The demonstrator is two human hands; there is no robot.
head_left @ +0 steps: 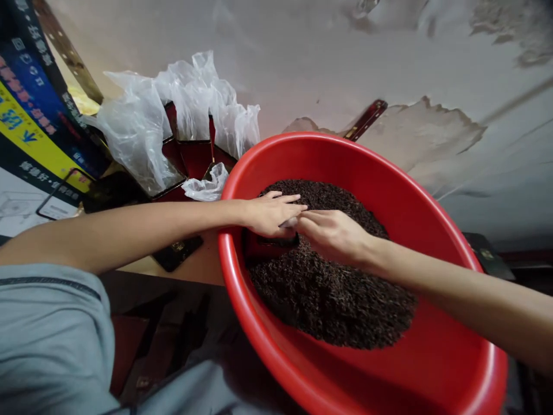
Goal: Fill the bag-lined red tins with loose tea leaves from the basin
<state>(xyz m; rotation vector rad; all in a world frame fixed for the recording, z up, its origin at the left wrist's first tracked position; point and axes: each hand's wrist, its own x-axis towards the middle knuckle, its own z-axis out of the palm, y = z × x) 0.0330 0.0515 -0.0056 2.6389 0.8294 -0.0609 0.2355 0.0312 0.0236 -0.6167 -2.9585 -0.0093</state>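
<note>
A big red plastic basin (389, 173) holds a heap of dark loose tea leaves (328, 288). My left hand (270, 214) reaches in over the basin's left rim and lies on a small dark red box (263, 246) half sunk in the leaves, fingers stretched along its top and gripping it. My right hand (334, 235) comes in from the right with its fingers pressed together. Their tips meet my left fingertips at the box's edge. What they pinch, if anything, is hidden.
Behind the basin at the left stand dark red boxes (194, 155) lined with clear plastic bags (142, 127). A printed blue and yellow carton (30, 109) leans at the far left. A dark flat packet (177, 252) lies on the wooden table edge. A peeling wall is behind.
</note>
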